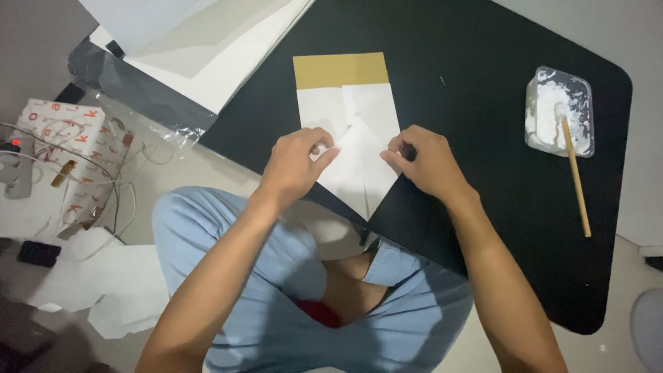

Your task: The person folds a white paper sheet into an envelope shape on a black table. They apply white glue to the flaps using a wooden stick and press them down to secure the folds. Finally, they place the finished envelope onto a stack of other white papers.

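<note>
A folded paper piece (359,148), white with a tan-gold band at its far end, lies on a black board (476,103). Its near end is folded into a point toward me. My left hand (295,164) pinches the paper's left folded edge with its fingers curled. My right hand (423,162) grips the right folded edge in the same way. Both hands press the flaps inward near the paper's middle.
A clear plastic tub of white paste (558,110) with a wooden stick (574,176) leaning in it sits at the board's right. Large white sheets (207,48) lie at the far left. A printed box (65,148), cables and crumpled white paper (117,283) lie on the floor at left.
</note>
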